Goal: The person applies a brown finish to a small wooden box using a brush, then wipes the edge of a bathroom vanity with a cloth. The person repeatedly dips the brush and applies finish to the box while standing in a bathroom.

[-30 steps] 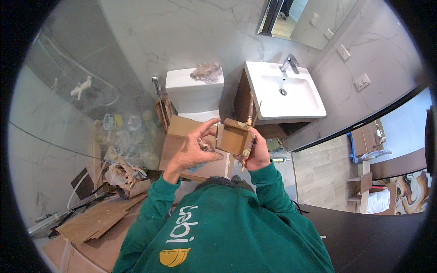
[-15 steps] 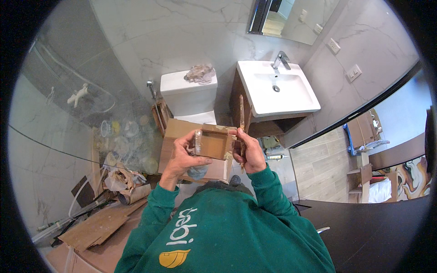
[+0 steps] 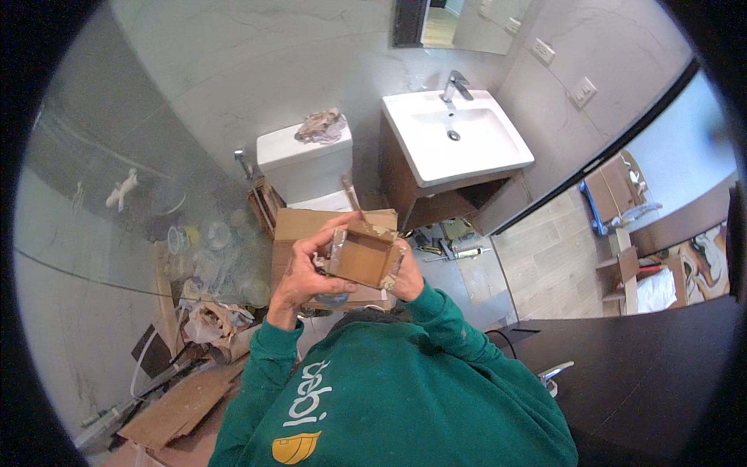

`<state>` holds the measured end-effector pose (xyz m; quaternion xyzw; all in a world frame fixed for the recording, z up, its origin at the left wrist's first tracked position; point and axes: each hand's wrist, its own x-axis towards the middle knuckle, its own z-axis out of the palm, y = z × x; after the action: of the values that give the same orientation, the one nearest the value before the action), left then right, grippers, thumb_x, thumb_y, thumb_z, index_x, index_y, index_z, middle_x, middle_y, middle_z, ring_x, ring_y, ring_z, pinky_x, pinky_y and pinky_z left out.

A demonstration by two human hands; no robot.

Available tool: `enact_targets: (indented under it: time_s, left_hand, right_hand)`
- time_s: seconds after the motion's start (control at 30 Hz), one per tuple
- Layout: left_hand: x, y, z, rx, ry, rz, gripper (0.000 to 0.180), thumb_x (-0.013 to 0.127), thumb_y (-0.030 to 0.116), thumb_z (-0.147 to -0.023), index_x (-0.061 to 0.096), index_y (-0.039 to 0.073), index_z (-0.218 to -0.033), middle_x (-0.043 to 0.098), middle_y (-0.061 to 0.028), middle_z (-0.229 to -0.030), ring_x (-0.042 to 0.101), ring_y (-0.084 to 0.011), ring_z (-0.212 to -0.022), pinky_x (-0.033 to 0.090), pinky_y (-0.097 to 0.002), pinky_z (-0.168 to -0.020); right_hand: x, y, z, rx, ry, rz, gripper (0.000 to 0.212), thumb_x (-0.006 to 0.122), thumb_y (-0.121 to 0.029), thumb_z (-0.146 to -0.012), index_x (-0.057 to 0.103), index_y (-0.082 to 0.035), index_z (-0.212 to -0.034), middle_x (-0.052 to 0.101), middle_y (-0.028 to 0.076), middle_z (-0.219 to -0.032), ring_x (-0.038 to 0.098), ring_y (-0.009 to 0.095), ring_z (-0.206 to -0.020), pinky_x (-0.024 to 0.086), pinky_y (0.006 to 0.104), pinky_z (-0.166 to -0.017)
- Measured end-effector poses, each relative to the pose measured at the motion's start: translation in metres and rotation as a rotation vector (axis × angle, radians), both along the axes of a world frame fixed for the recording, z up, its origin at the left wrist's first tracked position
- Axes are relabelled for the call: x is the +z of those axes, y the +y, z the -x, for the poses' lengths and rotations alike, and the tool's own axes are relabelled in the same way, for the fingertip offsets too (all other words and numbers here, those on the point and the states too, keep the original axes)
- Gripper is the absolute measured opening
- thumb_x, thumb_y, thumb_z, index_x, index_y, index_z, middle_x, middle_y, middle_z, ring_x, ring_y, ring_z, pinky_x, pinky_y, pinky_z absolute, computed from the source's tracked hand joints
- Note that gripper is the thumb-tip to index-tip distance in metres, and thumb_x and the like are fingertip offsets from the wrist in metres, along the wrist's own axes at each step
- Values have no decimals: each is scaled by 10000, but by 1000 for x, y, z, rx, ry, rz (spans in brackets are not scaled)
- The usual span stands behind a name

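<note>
My left hand [image 3: 299, 268] grips a small open brown box [image 3: 364, 259] by its left side, thumb along the near edge. The box is tilted so its hollow inside faces me, and its rim carries pale, flaky smears. Behind its right side is my right hand [image 3: 408, 276], its fingers mostly hidden. A slender brown stick-like tool [image 3: 352, 194] sticks up past the box's far edge; its lower part is out of sight behind the box. Below the hands lies a large cardboard box [image 3: 299, 223], with a clear rounded container [image 3: 333, 299] partly visible on it.
Ahead stand a white toilet [image 3: 305, 159] with a crumpled rag [image 3: 320, 126] on its tank, and a washbasin [image 3: 455, 148]. Several tools, including a caulking tube [image 3: 471, 253], lie on the floor. Left, behind glass, are scraps and cardboard sheets [image 3: 183, 401]. A dark door [image 3: 622, 373] stands right.
My right hand has moved left behind the small box, carrying the stick, which now leans up from behind it. The small box has turned slightly in my left hand. The view has shifted a little.
</note>
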<state>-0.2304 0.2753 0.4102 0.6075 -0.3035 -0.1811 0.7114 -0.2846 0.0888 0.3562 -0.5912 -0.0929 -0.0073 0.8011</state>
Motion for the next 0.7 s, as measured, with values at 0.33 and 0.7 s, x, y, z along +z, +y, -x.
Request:
enact_targets:
  time_s: [0.33,0.7]
  left_hand:
    - [-15,12,4,24,-87,-175,899,934,172,-458,590,-40,-1262,628,-73,-1209,597,-146,-1067,449,-309,-976]
    - [-13,7,1,68,81,-45,894,909,146,-476,567,-57,-1276,678,-75,-1101,638,-150,-988,486,-285,-911]
  right_hand:
    - [-2,17,14,30,177,-367,315,538,-119,-922,579,20,-1201,639,103,-1171,663,226,-986,548,377,-887]
    - [12,15,16,-110,-290,410,411,673,-65,-797,600,-48,-1201,615,156,-1196,598,312,-1095,481,372,-928]
